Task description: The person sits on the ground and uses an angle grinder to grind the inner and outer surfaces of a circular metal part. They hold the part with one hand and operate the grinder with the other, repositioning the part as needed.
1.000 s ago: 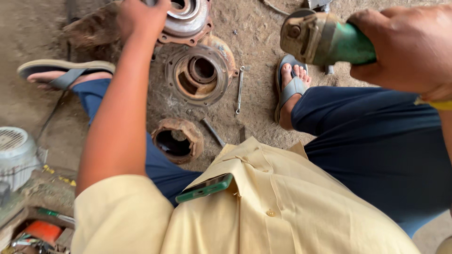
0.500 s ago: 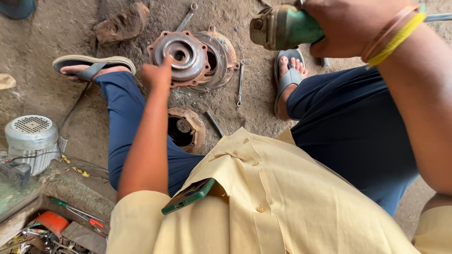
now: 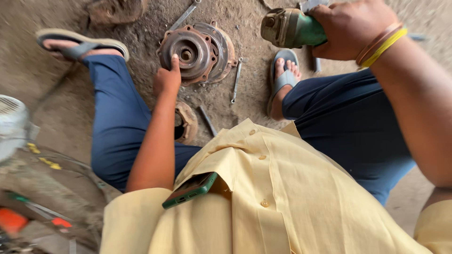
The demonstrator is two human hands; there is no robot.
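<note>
Head view, left hand (image 3: 166, 79) touching one rusty hub (image 3: 188, 51), right hand (image 3: 351, 29) gripping one grinder (image 3: 292, 27), perhaps.

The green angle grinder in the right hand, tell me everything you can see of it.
The angle grinder has a green body and a worn, grimy grey metal gear head with a round cap at its tip. It is held in the air, roughly level, head pointing left, above the sandalled foot on the dirt floor. The right hand wraps its body from above. No disc or guard can be made out, and its rear is hidden by the hand.
</note>
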